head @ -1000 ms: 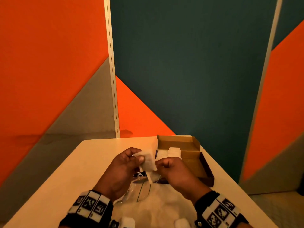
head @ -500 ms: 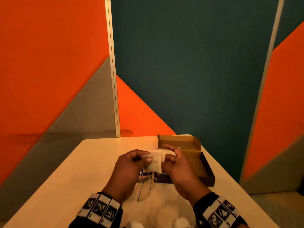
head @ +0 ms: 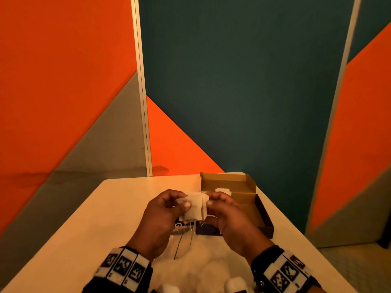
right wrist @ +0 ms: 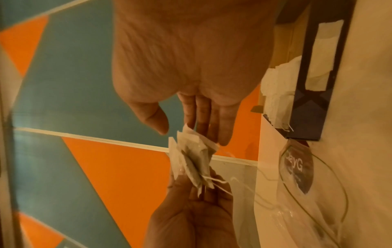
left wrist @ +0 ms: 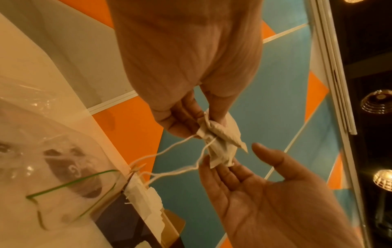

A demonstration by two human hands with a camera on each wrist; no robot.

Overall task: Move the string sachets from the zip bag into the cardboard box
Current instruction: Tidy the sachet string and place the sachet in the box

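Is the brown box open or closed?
Open. The cardboard box has its lid flap standing up at the back, and white sachets show inside.

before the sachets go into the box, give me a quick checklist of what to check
1. Left hand pinches the sachets: ok.
2. Right hand has a grip on them: not ok; fingers straight, only touching.
3. Strings hang free of the zip bag: cannot tell; they trail down toward its mouth.
4. Cardboard box is open: ok.
5. Room left in the box: ok; other sachets sit at its far end.
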